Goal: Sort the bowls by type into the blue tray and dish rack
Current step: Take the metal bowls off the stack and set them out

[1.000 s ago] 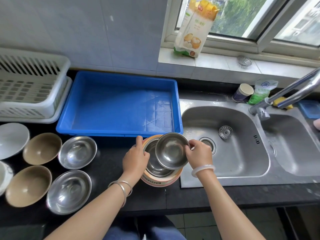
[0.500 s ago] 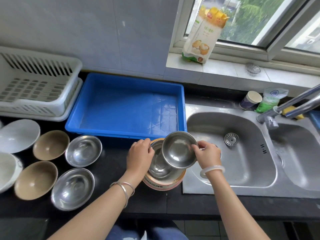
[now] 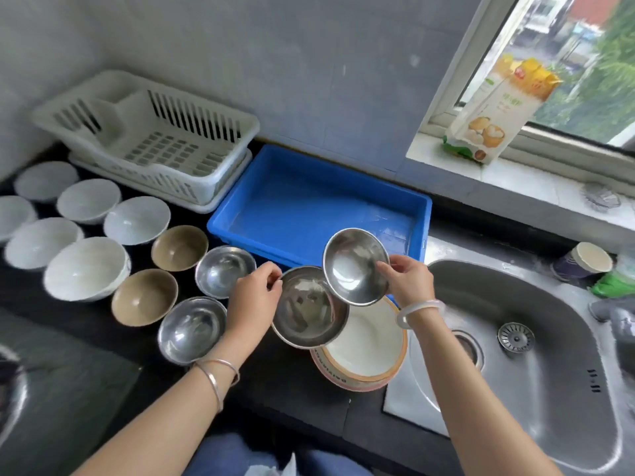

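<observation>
On my head view, the left hand [image 3: 252, 300] pinches the rim of a larger steel bowl [image 3: 305, 309], held over the counter [image 3: 292, 383] and overlapping an orange-rimmed bowl [image 3: 367, 345]. The right hand [image 3: 407, 281] pinches a smaller steel bowl [image 3: 354, 266], tilted, at the near edge of the tray [image 3: 257, 240]. With this blur, I can't tell whether the two touch. The rack [image 3: 154, 146] sits left of the tray. Tan bowls [image 3: 178, 247] and white bowls [image 3: 86, 267] stand on the counter at left.
</observation>
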`<state>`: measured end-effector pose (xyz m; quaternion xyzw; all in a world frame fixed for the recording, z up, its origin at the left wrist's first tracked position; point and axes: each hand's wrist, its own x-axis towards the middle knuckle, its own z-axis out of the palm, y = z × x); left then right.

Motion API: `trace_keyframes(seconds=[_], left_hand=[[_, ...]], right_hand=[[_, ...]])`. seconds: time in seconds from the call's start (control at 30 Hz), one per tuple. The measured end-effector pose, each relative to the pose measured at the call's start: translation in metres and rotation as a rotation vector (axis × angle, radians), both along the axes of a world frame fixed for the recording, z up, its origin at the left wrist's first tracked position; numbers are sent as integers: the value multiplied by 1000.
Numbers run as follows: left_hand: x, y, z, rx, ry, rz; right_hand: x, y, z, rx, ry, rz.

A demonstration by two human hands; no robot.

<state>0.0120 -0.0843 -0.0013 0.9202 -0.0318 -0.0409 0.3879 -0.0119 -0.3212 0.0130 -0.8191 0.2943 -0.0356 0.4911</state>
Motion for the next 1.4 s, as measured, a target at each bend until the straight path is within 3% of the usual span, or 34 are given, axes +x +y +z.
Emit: trace_keyframes(seconds=[0.13,0.27,0.53,1.07,1.4], left_hand=[[-13,34,-9,25,108,104],[-27,60,-26,30,237,178],[-46,77,-55,91,301,216],[-50,66,-68,157,207,172],[-43,66,-71,179,121,127]], right_hand=[[29,29,-19,23,101,143],[48,59,-37,-76,159,256],[57,101,-59,-172,314,365],[64,104,-65,-458,544,477],[64,109,-68,-521,581,487]])
